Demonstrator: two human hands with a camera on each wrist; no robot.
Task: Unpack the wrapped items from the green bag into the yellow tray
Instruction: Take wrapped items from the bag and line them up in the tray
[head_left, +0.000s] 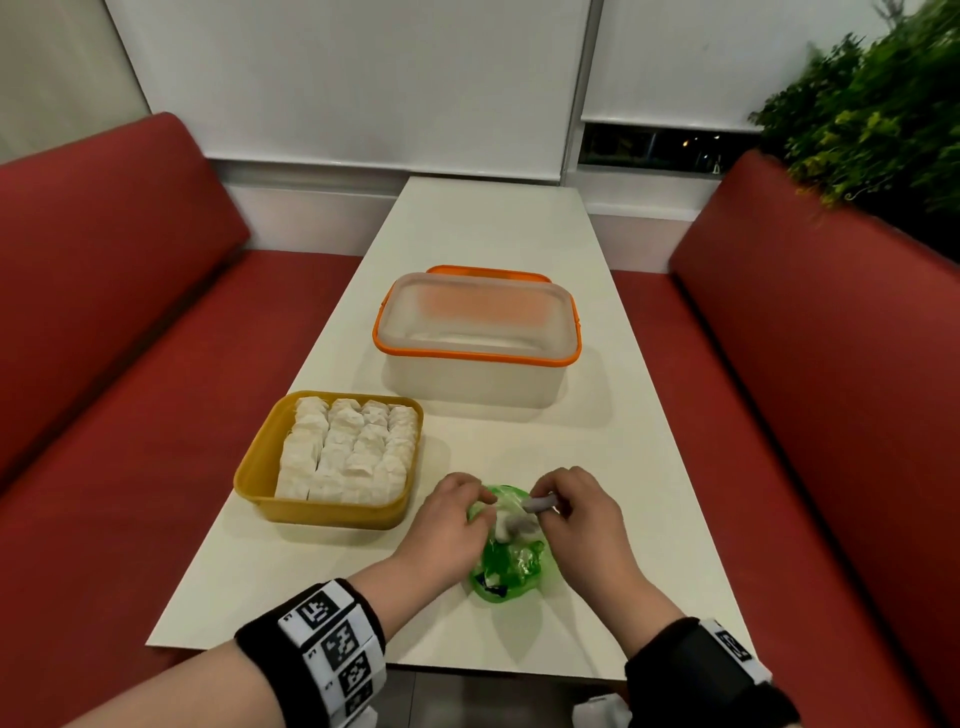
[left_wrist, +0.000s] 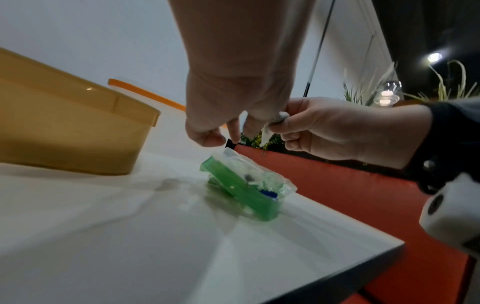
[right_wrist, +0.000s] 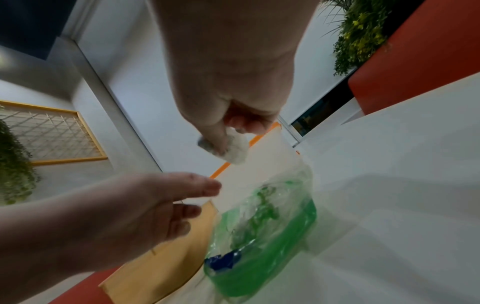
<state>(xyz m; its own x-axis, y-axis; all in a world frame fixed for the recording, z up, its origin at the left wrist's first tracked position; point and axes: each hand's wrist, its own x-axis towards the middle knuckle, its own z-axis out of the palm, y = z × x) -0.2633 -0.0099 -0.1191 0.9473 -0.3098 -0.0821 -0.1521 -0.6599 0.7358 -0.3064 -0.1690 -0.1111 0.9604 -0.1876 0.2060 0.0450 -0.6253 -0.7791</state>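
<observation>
Green bag (head_left: 511, 569) flat on desk (head_left: 597, 415) beneath both hands. Right hand (head_left: 576, 514) pinching wrapped item (right_wrist: 235, 149) for lifting clear; left hand (head_left: 447, 525) loosely curled, empty. Yellow tray (head_left: 260, 467) left of hands, nearly full.

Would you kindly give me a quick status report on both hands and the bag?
Right hand pinches a white wrapped item above the crumpled green plastic bag. Left hand beside it, grip unclear. Yellow plastic tray nearly full.
</observation>
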